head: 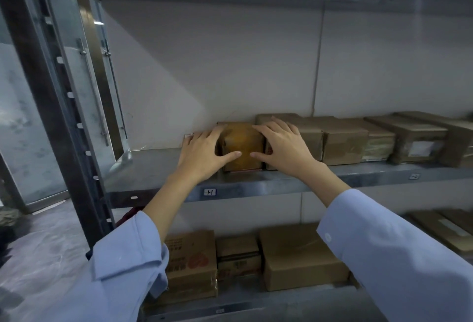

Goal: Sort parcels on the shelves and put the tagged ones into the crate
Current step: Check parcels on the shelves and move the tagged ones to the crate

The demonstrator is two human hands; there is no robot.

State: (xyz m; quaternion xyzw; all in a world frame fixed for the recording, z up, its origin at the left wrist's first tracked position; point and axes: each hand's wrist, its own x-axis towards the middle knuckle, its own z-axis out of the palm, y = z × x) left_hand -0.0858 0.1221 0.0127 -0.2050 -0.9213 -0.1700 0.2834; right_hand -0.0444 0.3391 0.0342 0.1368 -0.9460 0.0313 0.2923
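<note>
Grip: left hand [202,152] and right hand [279,147] clasp the orange-brown parcel [243,142] from either side, thumbs across its front face, fingers over its top edges.

Parcel stands upright on the upper shelf [153,168], front face near the shelf lip and square to the person. Its depth is hidden, so the long axis cannot be told.

Right side: just beside a row of cardboard boxes [343,142].
Left side: bare shelf out to the upright post [51,91].
Behind: wall [204,65].

Lower shelf [230,309] holds more cardboard boxes [302,257], side by side.
</note>
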